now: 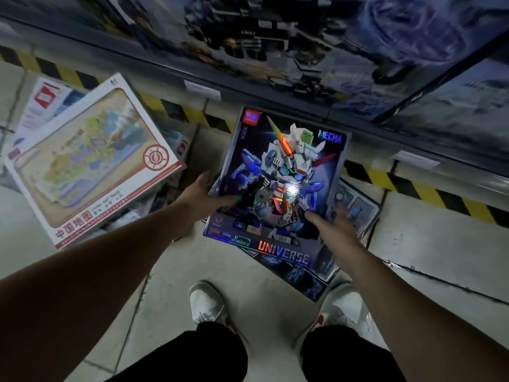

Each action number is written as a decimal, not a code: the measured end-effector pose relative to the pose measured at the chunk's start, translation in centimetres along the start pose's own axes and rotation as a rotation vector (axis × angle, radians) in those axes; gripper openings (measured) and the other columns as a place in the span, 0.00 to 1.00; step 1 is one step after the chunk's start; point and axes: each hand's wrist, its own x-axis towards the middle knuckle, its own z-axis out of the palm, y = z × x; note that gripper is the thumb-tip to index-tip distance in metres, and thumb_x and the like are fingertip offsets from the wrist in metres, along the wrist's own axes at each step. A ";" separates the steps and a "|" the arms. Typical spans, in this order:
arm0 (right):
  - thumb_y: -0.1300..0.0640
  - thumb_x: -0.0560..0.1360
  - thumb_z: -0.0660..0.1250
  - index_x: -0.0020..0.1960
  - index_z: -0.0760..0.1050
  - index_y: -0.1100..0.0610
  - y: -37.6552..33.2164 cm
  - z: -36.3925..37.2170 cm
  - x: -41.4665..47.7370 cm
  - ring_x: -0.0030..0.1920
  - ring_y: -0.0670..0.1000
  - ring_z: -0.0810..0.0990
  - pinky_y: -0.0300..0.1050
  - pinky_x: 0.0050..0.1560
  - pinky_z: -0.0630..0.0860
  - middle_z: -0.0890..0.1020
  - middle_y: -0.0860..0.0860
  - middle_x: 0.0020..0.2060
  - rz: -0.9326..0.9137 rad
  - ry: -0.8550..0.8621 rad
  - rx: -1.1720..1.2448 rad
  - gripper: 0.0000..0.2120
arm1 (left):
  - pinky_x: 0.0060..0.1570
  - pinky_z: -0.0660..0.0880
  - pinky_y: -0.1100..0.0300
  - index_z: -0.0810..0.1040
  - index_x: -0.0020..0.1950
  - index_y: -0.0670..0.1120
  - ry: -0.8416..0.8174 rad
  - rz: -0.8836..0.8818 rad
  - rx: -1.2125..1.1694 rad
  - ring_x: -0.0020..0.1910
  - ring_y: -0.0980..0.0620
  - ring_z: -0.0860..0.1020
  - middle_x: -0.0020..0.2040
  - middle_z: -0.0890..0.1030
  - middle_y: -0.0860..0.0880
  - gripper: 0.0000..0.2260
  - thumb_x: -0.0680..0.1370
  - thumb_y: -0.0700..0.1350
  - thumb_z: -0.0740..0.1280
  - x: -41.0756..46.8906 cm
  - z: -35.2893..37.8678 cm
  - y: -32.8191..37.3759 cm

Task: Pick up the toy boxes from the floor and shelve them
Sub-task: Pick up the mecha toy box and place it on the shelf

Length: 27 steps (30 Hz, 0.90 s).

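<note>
bare forearms reaching down from bottom corners, black trouser legs and white sneakers on pale tiled floor below them. large dark blue toy box printed with a white-blue robot, "mecha" at top right and "universe" along the bottom edge, held tilted between both hands, face up toward camera, glare spot near centre. left hand on the box's left edge, thumb across the printed face, remaining fingers out of sight behind the edge, clamped on the box. right hand at lower right edge, thumb on the face, other fingers blurred and splayed off the side; cannot tell whether closed on the box or just touching. second dark blue box flat on the floor right beneath, sticking out on the right and at the bottom, nearly touching the right sneaker. white and red flat box with a yellow-green map picture and chinese characters on its border, to the left, tilted, propped on other white boxes partly hidden under it; apart from the left hand. yellow-black hazard stripe along the floor in front of a grey metal shelf edge with white price labels. blurred dark boxes standing on the shelf across the top.
</note>
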 end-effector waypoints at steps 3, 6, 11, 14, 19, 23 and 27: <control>0.44 0.71 0.75 0.74 0.61 0.52 -0.1 0.9 1.7 0.55 0.50 0.76 0.47 0.58 0.72 0.73 0.49 0.64 0.038 -0.022 0.086 0.38 | 0.61 0.75 0.55 0.61 0.77 0.55 -0.033 0.063 -0.095 0.65 0.47 0.76 0.70 0.75 0.48 0.55 0.55 0.66 0.81 2.4 0.7 0.1; 0.37 0.64 0.77 0.79 0.53 0.48 0.3 1.5 3.2 0.70 0.57 0.71 0.56 0.69 0.69 0.68 0.50 0.75 0.055 -0.022 0.116 0.53 | 0.59 0.78 0.46 0.71 0.70 0.55 -0.102 0.082 -0.273 0.56 0.48 0.82 0.58 0.83 0.49 0.44 0.56 0.55 0.84 4.1 1.5 0.2; 0.32 0.55 0.78 0.79 0.54 0.46 0.4 1.6 3.1 0.70 0.56 0.71 0.58 0.70 0.69 0.68 0.50 0.74 0.046 -0.021 0.154 0.59 | 0.46 0.80 0.58 0.73 0.64 0.51 -0.011 0.070 -0.350 0.47 0.53 0.82 0.52 0.82 0.51 0.29 0.67 0.42 0.80 3.1 2.4 1.6; 0.37 0.59 0.79 0.77 0.58 0.46 0.4 1.3 2.1 0.65 0.55 0.75 0.54 0.64 0.74 0.73 0.50 0.70 0.027 -0.031 0.199 0.53 | 0.47 0.79 0.58 0.74 0.63 0.50 0.034 0.097 -0.338 0.47 0.55 0.81 0.49 0.82 0.53 0.28 0.67 0.42 0.80 2.3 2.5 0.9; 0.48 0.70 0.77 0.74 0.61 0.47 -1.0 0.5 -1.4 0.58 0.53 0.79 0.47 0.57 0.75 0.78 0.48 0.62 -0.058 -0.001 0.190 0.38 | 0.52 0.80 0.55 0.74 0.61 0.50 0.077 0.144 -0.418 0.49 0.52 0.82 0.49 0.83 0.52 0.25 0.68 0.40 0.80 -1.1 1.8 0.6; 0.50 0.72 0.76 0.65 0.65 0.47 -3.7 -0.3 -6.4 0.50 0.44 0.78 0.44 0.54 0.74 0.78 0.44 0.54 -0.142 -0.017 0.162 0.26 | 0.57 0.79 0.46 0.76 0.61 0.50 0.094 0.160 -0.502 0.51 0.49 0.83 0.49 0.84 0.50 0.27 0.65 0.41 0.81 -5.4 -0.8 0.6; 0.52 0.73 0.75 0.61 0.64 0.43 -7.0 -1.0 -12.8 0.47 0.37 0.76 0.39 0.48 0.72 0.76 0.38 0.49 -0.214 -0.036 0.154 0.25 | 0.56 0.79 0.44 0.76 0.59 0.49 0.129 0.208 -0.557 0.52 0.46 0.83 0.50 0.85 0.50 0.26 0.64 0.42 0.81 -11.6 -4.5 1.2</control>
